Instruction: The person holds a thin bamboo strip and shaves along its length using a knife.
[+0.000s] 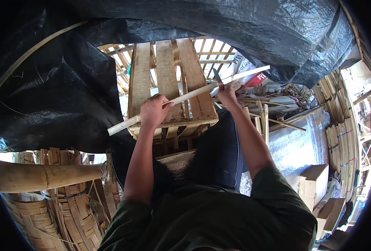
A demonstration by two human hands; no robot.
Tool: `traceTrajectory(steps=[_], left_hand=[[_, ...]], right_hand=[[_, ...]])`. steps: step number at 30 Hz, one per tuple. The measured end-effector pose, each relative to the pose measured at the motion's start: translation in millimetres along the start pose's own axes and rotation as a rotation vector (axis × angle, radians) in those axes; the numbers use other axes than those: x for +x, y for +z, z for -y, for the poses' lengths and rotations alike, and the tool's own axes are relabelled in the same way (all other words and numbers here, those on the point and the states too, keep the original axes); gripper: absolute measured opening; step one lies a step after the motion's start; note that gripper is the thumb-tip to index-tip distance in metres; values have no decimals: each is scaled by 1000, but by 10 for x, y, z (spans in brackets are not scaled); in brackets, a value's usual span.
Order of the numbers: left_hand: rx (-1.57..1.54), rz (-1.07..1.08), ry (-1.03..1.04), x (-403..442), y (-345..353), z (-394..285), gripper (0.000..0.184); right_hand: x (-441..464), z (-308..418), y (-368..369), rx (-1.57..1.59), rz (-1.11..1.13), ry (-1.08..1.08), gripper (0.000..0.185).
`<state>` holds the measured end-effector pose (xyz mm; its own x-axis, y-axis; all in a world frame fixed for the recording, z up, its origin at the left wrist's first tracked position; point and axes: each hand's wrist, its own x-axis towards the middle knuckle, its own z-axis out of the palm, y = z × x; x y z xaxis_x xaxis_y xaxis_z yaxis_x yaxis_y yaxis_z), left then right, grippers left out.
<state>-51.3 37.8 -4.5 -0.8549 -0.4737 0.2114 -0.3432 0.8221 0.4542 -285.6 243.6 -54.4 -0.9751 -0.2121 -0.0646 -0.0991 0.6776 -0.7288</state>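
Note:
A long pale bamboo strip (191,93) slants across a slatted wooden crate (141,71) in front of my knees, its right end raised. My left hand (154,111) is closed around the strip left of its middle. My right hand (227,95) is closed on a knife, whose dark blade (217,75) points up and away beside the strip. The handle is hidden in my fingers. Whether the blade touches the strip, I cannot tell.
Black plastic sheeting (64,88) hangs at the left and overhead. Loose bamboo sticks (266,121) stand by my right knee, near a silvery sheet (302,138). Bundled strips (340,142) and cardboard boxes (315,182) are at the right. A thick bamboo pole (47,176) lies left, above woven baskets (37,217).

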Motion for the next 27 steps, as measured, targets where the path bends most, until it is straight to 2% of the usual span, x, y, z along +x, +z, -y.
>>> traceTrajectory(steps=[2,4,6,8,9,10,12,14,15,16,18,19,20,22,24,25,26,27], left_hand=[[10,35,-20,4,-11,15,32],[11,15,-5,18,2,22,32],[15,2,13,11,14,26,32],[18,33,-21,8,4,27,32],[19,33,-24,-1,9,25,32],[27,27,-22,15,9,19,32],[34,31,-23,-17,5,12,32],[47,57,-50,-1,-1,16,33],[45,61,-50,-13,15,5,33],[42,45,-33,-16,21,9,33],[40,24,-21,-23,15,30,34],[46,26,-22,-27,16,27,33],[55,27,-19,-7,9,26,33],[36,35,-20,5,15,25,33],[16,37,-32,-7,21,45,33],[32,36,-31,-14,22,36,33],[50,34,-29,-10,26,24,33],[49,34,-26,2,21,19,33]], right_hand=[[119,-51,-162,6,190,-4,47],[282,-80,-257,175,142,182,48],[251,-151,-70,121,56,121,49],[153,-106,24,-72,70,-123,52],[167,0,-211,15,286,91,47],[237,-7,-261,184,240,174,48],[250,-44,-156,128,178,150,47],[17,-30,57,50,96,32,44],[113,-22,-101,5,194,22,42],[230,2,-243,130,345,238,41],[236,-24,-324,291,138,232,41],[430,-326,-33,-161,199,-46,42],[413,-306,-34,-157,196,-46,42],[328,-340,-35,-218,116,-291,46],[456,-298,-195,272,271,221,48],[343,-221,-211,233,138,177,46],[268,-230,-102,231,138,177,46],[192,-237,21,79,129,40,45]])
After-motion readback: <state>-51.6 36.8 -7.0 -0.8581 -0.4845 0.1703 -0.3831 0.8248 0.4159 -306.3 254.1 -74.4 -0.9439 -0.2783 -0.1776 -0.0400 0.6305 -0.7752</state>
